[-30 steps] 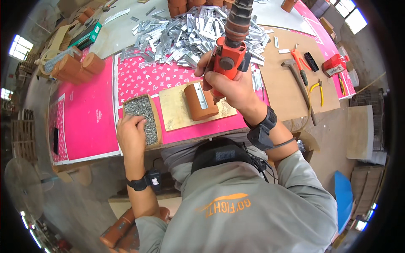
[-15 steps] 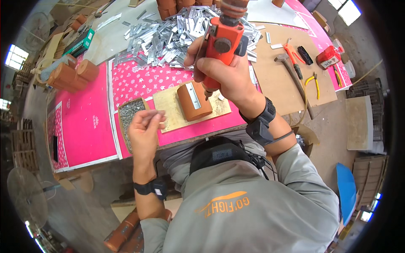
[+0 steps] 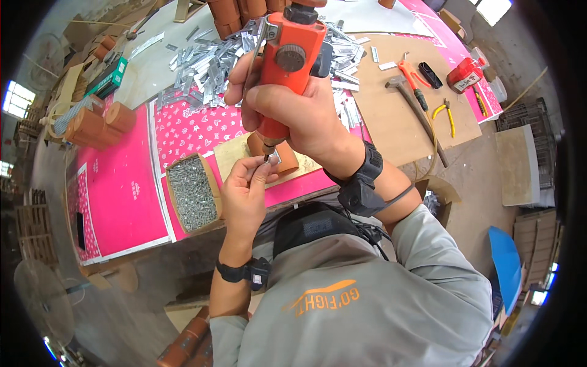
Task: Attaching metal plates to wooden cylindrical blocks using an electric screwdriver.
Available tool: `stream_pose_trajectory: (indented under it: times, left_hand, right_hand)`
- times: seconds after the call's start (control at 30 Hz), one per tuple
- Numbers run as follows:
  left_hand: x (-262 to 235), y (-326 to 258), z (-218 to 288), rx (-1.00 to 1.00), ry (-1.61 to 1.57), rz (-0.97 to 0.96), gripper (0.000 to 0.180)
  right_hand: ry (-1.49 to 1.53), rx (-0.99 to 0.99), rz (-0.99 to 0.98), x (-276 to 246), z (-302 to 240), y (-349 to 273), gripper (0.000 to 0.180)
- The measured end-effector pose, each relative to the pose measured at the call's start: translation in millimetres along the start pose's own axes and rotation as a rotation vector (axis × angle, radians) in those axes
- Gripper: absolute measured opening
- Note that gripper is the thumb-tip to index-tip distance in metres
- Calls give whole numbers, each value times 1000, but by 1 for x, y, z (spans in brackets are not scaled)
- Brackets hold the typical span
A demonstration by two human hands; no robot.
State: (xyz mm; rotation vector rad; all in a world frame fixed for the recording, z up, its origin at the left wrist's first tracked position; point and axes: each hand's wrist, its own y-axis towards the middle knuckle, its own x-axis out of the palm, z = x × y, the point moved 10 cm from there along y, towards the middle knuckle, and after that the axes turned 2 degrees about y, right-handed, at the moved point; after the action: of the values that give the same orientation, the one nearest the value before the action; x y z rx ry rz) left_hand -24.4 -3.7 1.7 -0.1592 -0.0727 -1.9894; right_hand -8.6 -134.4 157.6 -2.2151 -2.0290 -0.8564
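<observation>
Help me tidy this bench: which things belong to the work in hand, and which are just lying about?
Seemingly part of the work:
red power tool, in the right hand
brown cylinder, by the left hand
pale board
box of small metal fasteners
pile of metal strips

Seemingly lying about:
hammer
yellow-handled pliers
red container

Pink-covered table | fastener box | wooden board | metal-plate heap | brown sheet

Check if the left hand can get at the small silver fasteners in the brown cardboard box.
Probably yes: the box is open beside the left hand, with nothing covering the fasteners.
</observation>
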Motion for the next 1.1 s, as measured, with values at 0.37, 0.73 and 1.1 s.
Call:
stream_pose_trajectory:
  times: [0.37, 0.73, 1.1]
  left_hand:
    - [0, -2, 2, 81, -4, 12, 16]
    - [-7, 16, 23, 382, 545, 155, 13]
    - [-13, 55, 7, 337, 675, 125, 19]
  right_hand:
    - [-92, 45, -37, 3, 5, -4, 21]
    - [-73, -77, -19, -5, 11, -1, 19]
    - [-196, -79, -17, -25, 46, 28, 19]
